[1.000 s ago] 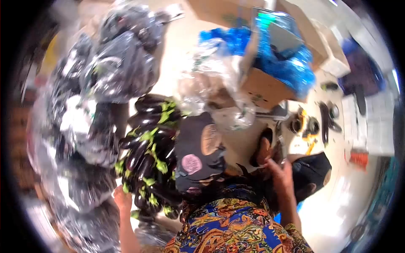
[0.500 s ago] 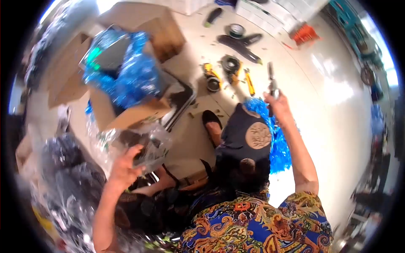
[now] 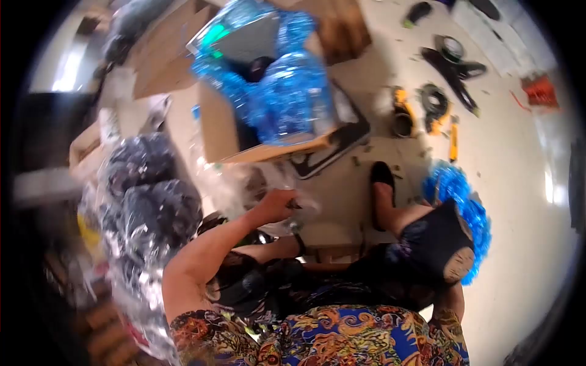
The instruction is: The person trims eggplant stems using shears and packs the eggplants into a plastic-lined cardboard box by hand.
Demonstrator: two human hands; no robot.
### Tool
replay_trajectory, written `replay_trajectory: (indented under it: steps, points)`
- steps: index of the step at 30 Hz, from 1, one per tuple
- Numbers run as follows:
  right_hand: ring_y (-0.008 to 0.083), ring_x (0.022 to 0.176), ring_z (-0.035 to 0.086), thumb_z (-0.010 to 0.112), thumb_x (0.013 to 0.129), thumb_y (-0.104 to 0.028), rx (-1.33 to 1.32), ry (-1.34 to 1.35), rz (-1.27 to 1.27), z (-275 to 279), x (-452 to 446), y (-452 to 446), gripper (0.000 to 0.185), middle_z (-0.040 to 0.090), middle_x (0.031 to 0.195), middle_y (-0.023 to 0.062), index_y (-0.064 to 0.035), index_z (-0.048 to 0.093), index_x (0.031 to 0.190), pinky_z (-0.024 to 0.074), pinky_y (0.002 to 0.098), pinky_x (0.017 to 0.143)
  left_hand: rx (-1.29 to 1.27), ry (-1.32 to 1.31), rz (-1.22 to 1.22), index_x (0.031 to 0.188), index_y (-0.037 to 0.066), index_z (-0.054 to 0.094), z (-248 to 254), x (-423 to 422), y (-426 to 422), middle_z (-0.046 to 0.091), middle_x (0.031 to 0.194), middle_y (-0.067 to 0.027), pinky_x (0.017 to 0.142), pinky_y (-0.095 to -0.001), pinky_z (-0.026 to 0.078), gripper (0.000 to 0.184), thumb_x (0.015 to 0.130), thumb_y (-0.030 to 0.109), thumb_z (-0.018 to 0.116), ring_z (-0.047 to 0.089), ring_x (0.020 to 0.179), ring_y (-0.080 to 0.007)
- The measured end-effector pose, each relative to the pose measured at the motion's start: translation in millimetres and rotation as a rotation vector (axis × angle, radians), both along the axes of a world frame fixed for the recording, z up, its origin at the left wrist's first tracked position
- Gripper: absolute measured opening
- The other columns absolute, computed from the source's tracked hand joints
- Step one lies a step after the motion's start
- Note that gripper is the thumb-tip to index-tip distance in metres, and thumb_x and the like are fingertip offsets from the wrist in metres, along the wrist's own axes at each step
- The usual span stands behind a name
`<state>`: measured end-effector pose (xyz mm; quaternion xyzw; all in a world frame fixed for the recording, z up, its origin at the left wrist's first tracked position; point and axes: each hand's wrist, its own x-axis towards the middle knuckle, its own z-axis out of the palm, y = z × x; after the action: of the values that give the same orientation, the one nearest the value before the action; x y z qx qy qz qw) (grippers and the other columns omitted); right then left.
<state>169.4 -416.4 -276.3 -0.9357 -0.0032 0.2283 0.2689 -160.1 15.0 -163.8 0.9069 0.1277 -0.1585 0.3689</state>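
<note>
Clear plastic bag [image 3: 268, 177] lies at curled left hand [image 3: 278, 206]; whether gripped, cannot tell
Right hand hidden, its state unknown; gathering the folds firmly should limit slipping.

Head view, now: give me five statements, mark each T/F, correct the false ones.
1. Blue plastic lines the open box. True.
2. The left hand is inside the box. False: it is at the clear bag, outside the box.
3. The yellow tool lies on the floor. True.
4. The red bundle is on the person's lap. False: it is on the floor, far right of the view.
5. The dark bags are on the view's left side. True.
</note>
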Motion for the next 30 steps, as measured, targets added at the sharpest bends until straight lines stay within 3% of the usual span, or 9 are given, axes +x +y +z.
replay_trajectory:
  steps: [4,8,11,15,19,21,23,28,30]
  points:
    - [0.0396,0.109,0.057,0.075,0.074,-0.042,-0.065,-0.009,-0.013,-17,-6,-6,0.075,0.059,0.118,0.0247,0.0009,0.049,0.128,0.0452,0.0447,0.093,-0.347,0.325,0.245,0.127,0.014,0.054,67,1,8,0.069,0.097,-0.0113,0.081,-0.0406,0.054,0.060,0.072,0.018,0.078,0.068,0.086,-0.0309]
    - [0.0403,0.112,0.055,0.076,0.072,-0.041,-0.096,-0.018,-0.016,-35,-10,-6,0.077,0.056,0.122,0.0242,-0.0010,0.047,0.130,0.0442,0.0456,0.095,0.458,-0.177,0.373,0.134,0.008,0.047,35,-44,79,0.059,0.119,-0.0187,0.098,-0.0422,0.046,0.075,0.069,0.015,0.082,0.057,0.113,-0.0313]
    - [0.0408,0.115,0.053,0.077,0.071,-0.041,-0.102,-0.030,-0.002,-50,-14,-4,0.078,0.054,0.124,0.0238,-0.0025,0.045,0.131,0.0435,0.0462,0.096,0.758,-0.105,0.772,0.140,0.002,0.037,21,-82,128,0.046,0.136,-0.0232,0.110,-0.0455,0.031,0.093,0.065,0.030,0.084,0.042,0.126,-0.0384]
    - [0.0415,0.117,0.051,0.078,0.069,-0.040,-0.150,-0.094,-0.035,-80,-13,-3,0.081,0.052,0.128,0.0232,-0.0044,0.044,0.133,0.0425,0.0471,0.098,0.556,0.007,0.916,0.142,-0.001,0.034,-39,-126,148,0.047,0.139,-0.0204,0.102,-0.0421,0.043,0.112,0.054,0.038,0.091,0.050,0.123,-0.0353]
    - [0.0434,0.121,0.048,0.078,0.069,-0.043,-0.365,-0.075,-0.069,-89,15,30,0.086,0.048,0.134,0.0241,-0.0073,0.039,0.137,0.0406,0.0500,0.100,0.159,0.015,1.304,0.152,0.002,0.009,-153,-172,138,0.031,0.147,-0.0311,0.113,-0.0400,0.029,0.131,0.056,0.030,0.093,0.033,0.137,-0.0395]
    - [0.0446,0.125,0.043,0.071,0.074,-0.051,-0.348,-0.077,-0.131,-70,28,45,0.081,0.047,0.132,0.0241,-0.0132,0.036,0.137,0.0340,0.0609,0.099,-0.219,-0.068,1.476,0.150,0.006,0.015,-178,-176,126,0.060,0.109,-0.0208,0.064,-0.0390,0.055,0.106,0.069,0.013,0.083,0.065,0.083,-0.0298]
    - [0.0460,0.124,0.043,0.072,0.074,-0.052,-0.451,-0.049,-0.104,-58,37,46,0.082,0.046,0.132,0.0236,-0.0137,0.036,0.137,0.0350,0.0597,0.099,-0.737,-0.010,1.664,0.131,0.000,0.046,-258,-233,160,0.060,0.082,-0.0083,0.044,-0.0285,0.044,0.061,0.076,0.003,0.073,0.056,0.057,-0.0167]
    - [0.0431,0.130,0.034,0.070,0.064,-0.072,-0.701,0.020,-0.151,-60,59,25,0.104,0.038,0.141,0.0202,-0.0179,0.031,0.144,0.0329,0.0595,0.100,-0.486,-0.081,1.764,0.107,-0.002,0.063,-141,-205,140,0.064,0.089,-0.0084,0.059,-0.0278,0.049,0.026,0.081,0.003,0.059,0.061,0.072,-0.0188]
    - [0.0378,0.114,0.053,0.074,0.067,-0.062,-0.568,0.017,0.122,-56,73,19,0.084,0.057,0.120,0.0226,-0.0081,0.052,0.128,0.0427,0.0500,0.096,-0.464,-0.228,1.767,0.111,-0.003,0.062,-105,-217,139,0.065,0.099,-0.0109,0.073,-0.0305,0.052,0.030,0.083,0.003,0.055,0.064,0.086,-0.0216]
